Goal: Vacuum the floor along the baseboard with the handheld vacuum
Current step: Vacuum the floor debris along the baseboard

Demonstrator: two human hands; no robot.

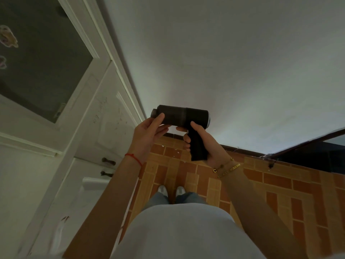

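A dim room corner seen from above: a pale plastered wall (233,62) fills the top and right of the frame, meeting an orange brick-patterned tiled floor (280,184) along a dark baseboard (240,148) that runs from the centre toward the right edge.

At the centre of the frame, the right hand (203,144) is wrapped around the pistol-style handle of a black handheld vacuum (182,115), thumb up the back of the grip and fingers curled round the front. The left hand (149,131) steadies the barrel near its nozzle end, thumb on the near side and fingers beneath, pinching it lightly. The vacuum is held level in the air, well above the floor, nozzle pointing toward the left of the frame.

A red thread (133,158) circles the left wrist; gold bracelets (226,168) sit on the right. Below, white shoes (171,190) and the person's pale top fill the bottom centre. White cabinet doors (74,118) with dark handles occupy the left.

This looks like the preparation step: the tool is in hand but no cleaning has begun. The next move likely calls for freeing the left hand, bending down and bringing the nozzle to the floor beside the baseboard.

The nozzle opening and any power switch are hidden by the fingers. A dark shape at the right edge is cut off and cannot be identified. Small pale specks dot the tiles near the baseboard.
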